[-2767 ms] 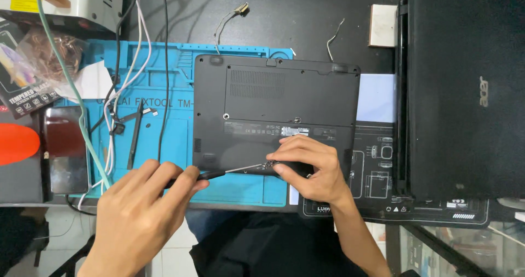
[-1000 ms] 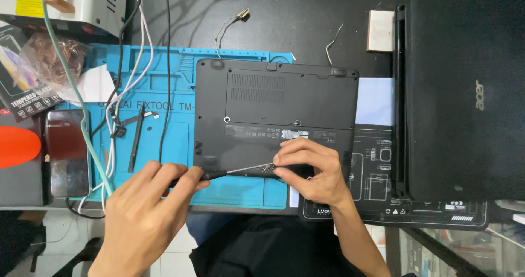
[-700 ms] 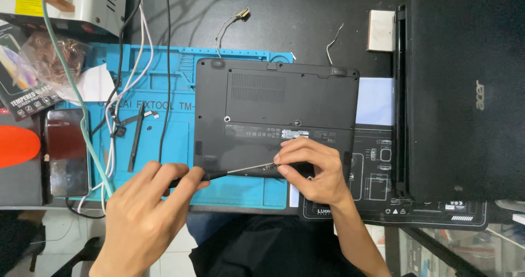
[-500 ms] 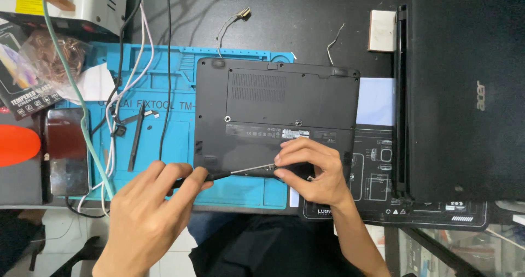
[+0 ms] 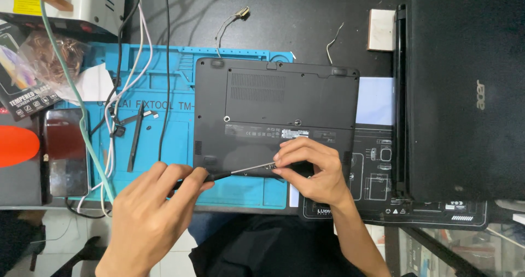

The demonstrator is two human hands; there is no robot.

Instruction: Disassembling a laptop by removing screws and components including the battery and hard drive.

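Laptop (image 5: 276, 115) lies underside up on the blue mat (image 5: 240, 192) near the worktop's front edge. Your left hand (image 5: 150, 217) pinches the screwdriver (image 5: 240, 171) handle; right hand (image 5: 311, 170) fingertips close around its tip, steadying it at the base's front edge.

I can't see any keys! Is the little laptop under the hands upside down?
Yes, upside down. The laptop lies on the blue mat showing its underside: vents, rubber feet and a label, no keys or screen.
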